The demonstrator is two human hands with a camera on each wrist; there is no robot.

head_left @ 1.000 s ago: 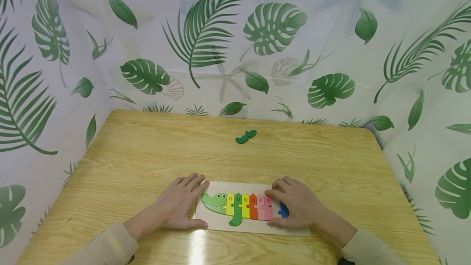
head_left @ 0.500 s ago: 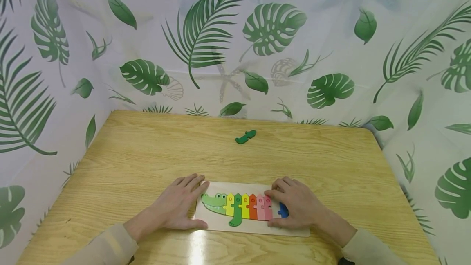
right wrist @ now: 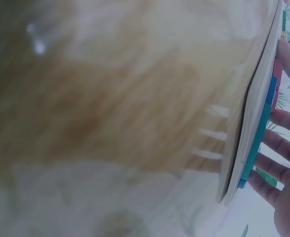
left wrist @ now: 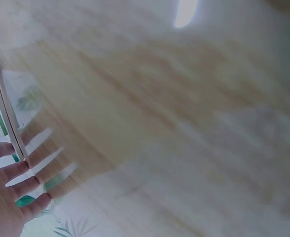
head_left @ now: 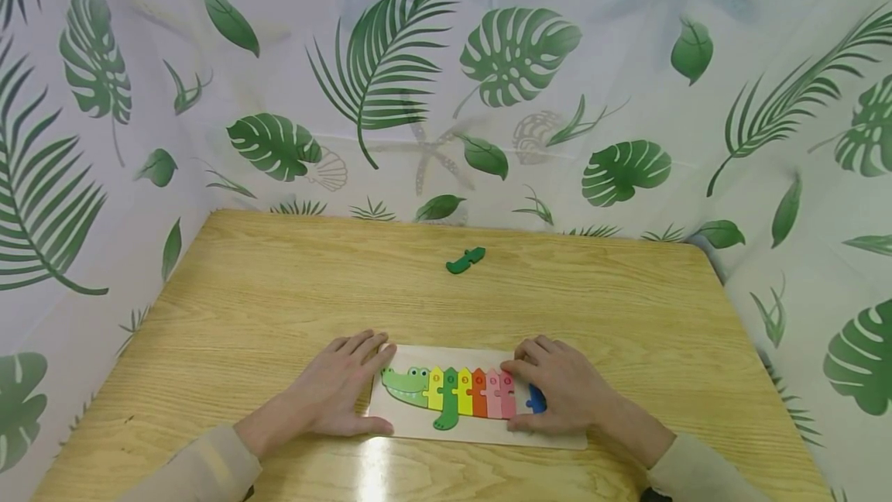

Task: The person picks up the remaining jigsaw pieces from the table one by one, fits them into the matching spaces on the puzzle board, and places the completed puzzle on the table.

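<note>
A crocodile puzzle board [head_left: 481, 432] of pale wood lies near the table's front. It holds a light green head piece [head_left: 406, 386] and numbered yellow, green, red and pink pieces. My left hand [head_left: 340, 386] rests at the board's left end, thumb and fingers spread, fingertips at its edge. My right hand [head_left: 567, 382] lies over the right end; its thumb and fingers touch the board and pieces there, and it partly covers a blue piece [head_left: 536, 400]. Bare board shows between the pink and blue pieces. In the right wrist view a teal piece [right wrist: 257, 140] adjoins the blue one.
A loose dark green leg-shaped puzzle piece [head_left: 465, 260] lies farther back on the wooden table [head_left: 313, 277]. A leaf-printed white cloth [head_left: 432, 99] hangs behind the table and along both sides.
</note>
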